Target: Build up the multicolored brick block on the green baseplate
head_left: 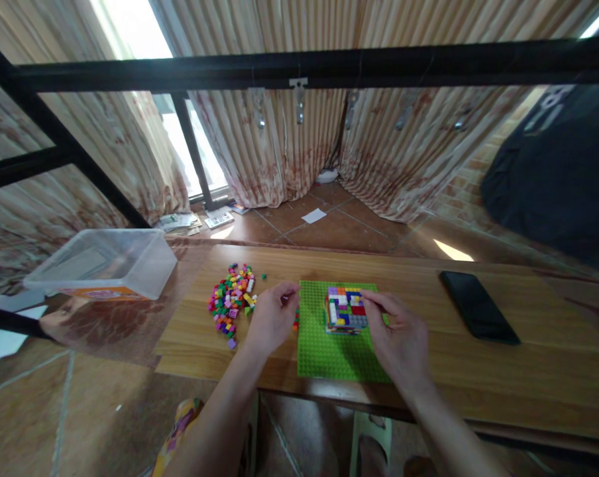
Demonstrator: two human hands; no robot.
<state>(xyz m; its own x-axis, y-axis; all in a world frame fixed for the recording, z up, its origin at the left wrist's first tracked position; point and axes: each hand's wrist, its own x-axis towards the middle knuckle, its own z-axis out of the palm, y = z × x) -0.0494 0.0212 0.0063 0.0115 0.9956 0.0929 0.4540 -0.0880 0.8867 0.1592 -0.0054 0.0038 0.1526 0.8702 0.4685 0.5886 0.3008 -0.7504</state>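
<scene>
On the wooden table (478, 384) lies a green baseplate (329, 354), and on its upper half stands a small brick block (346, 310), a stack of many colours with white, red, blue and yellow showing on top. The right hand (399, 334) reaches in from the right, its fingertips (372, 299) touching the block's right edge; the fingers are loosely curled, and whether they actually grip the block cannot be told. The left hand (272, 318) sits just beside the baseplate's left edge, thumb and forefinger drawn together in a pinch, though any brick between them is too small to make out. A few small red and orange bricks (295, 319) lie at the plate's left edge, just beside that hand. Further left is a pile of loose bricks (231, 301) in pink, yellow, green and purple. A clear plastic box (105, 262) stands at the far left, off the tabletop's corner, and a black phone (478, 306) lies flat well to the right.
</scene>
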